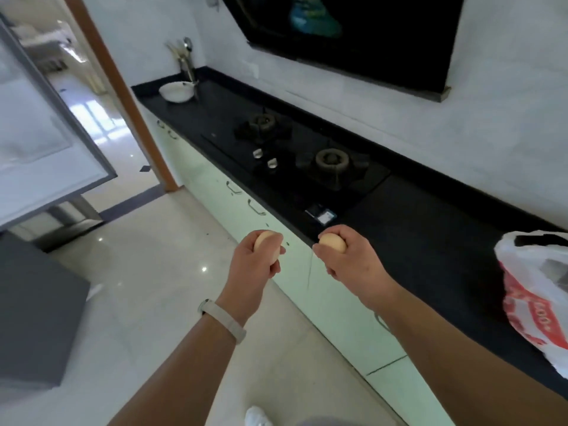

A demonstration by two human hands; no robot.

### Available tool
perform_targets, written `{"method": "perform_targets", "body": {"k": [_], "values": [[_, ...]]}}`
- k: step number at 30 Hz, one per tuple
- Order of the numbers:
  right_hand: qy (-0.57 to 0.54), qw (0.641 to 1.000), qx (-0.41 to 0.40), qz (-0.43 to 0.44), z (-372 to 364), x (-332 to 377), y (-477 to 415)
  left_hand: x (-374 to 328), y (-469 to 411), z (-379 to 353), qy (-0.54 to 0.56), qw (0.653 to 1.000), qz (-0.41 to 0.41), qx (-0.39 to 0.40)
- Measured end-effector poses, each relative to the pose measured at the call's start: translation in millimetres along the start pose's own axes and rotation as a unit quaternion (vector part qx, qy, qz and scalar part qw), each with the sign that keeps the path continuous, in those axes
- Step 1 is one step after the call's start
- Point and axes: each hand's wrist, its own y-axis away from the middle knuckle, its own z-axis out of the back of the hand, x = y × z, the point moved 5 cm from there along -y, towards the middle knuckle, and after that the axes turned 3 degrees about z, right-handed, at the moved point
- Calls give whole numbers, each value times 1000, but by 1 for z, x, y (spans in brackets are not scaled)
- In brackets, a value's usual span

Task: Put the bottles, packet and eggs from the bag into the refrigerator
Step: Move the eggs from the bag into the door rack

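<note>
Two large things flank you: the open refrigerator door at left, the dark counter at right with the bag on it. Your left hand clasps the left egg and your right hand the right egg, fingers curled round them, each egg's top showing above them.

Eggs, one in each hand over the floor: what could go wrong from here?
1. The left hand grips the left egg and the right hand the right egg, both over the hard tiled floor; a slip would likely break one.
2. With both hands full, none is free to steady the open door at the left, apparently the refrigerator's; its edge could knock an egg.
</note>
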Motion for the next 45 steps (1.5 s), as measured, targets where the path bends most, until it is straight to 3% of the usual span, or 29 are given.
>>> {"method": "perform_targets", "body": {"k": [11,22,30,45], "values": [[11,980,192,52,-230,67,-34,-15,9,237,59,980,-34,-186],[-10,929,358,93,-388,105,-41,-9,48,361,79,927,-19,-366],[-14,908,408,98,-458,121,-126,-29,-28,409,52,906,0,-420],[-43,910,401,99,-522,192,-367,-124,-262,456,45,908,-12,-416]]}}
